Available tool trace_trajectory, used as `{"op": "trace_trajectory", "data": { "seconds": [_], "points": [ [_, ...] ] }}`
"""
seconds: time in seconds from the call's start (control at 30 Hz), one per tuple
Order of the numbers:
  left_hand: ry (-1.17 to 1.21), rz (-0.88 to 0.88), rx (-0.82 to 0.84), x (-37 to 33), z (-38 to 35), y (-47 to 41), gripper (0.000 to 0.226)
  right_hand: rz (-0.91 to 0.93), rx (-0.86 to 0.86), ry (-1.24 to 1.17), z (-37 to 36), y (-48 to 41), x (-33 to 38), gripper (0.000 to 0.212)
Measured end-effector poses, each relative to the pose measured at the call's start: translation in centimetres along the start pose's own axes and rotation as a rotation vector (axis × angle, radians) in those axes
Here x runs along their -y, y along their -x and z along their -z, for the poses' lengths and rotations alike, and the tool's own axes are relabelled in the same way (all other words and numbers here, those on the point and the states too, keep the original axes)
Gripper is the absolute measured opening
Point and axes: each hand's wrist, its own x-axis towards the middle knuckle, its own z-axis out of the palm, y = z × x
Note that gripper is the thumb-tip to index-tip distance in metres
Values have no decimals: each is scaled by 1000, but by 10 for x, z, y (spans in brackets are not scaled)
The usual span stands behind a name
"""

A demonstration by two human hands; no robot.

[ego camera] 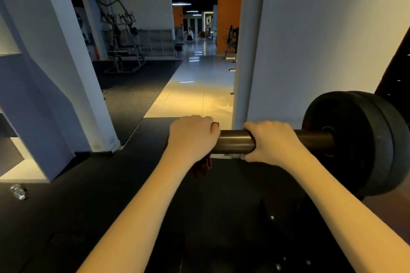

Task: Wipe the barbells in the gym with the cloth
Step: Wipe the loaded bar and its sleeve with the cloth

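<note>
A barbell sleeve (235,141), dark metal, runs left to right across the middle of the head view. Two black weight plates (363,139) sit on it at the right. My left hand (192,137) wraps over the sleeve's free end, gripping a dark brown cloth (203,167) whose tail hangs below the hand. My right hand (273,142) grips the sleeve a short way to the right, between the cloth and the plates. The bar's end is hidden under my left hand.
A white pillar (246,51) stands right behind the bar, another pillar (73,73) at left. Black rubber matting (111,217) covers the floor below, with a plastic bottle (18,191) lying at far left. Tiled aisle (199,95) and gym machines (124,40) lie beyond.
</note>
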Motion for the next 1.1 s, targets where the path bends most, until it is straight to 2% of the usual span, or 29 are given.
{"op": "trace_trajectory", "data": {
  "seconds": [0.13,0.3,0.43,0.57,0.63,0.7,0.77,0.83,0.93,1.03,1.1],
  "points": [
    [116,8,54,9,4,2,38,-20,-163,108,-14,5,3,49],
    [19,35,-17,13,6,9,39,-24,-290,94,-23,9,5,47],
    [2,100,14,13,8,8,42,7,-196,22,-16,12,2,57],
    [22,73,45,8,19,9,42,-35,-87,-153,-2,14,5,86],
    [201,95,94,9,25,11,42,-8,-71,-359,3,13,14,88],
    [517,183,182,18,27,9,50,75,-81,-490,6,6,32,88],
    [875,247,241,30,25,5,60,153,-73,-437,4,-3,52,91],
    [1159,299,188,46,24,-3,62,176,-79,-338,-1,-10,72,90],
    [1246,292,118,82,23,-13,59,101,-128,-315,-2,-16,93,80],
    [1272,225,133,117,15,-16,58,-15,-166,-288,-2,-20,115,64],
    [1293,202,162,135,10,-16,60,-94,-197,-268,-3,-21,129,63]
  ]
}}
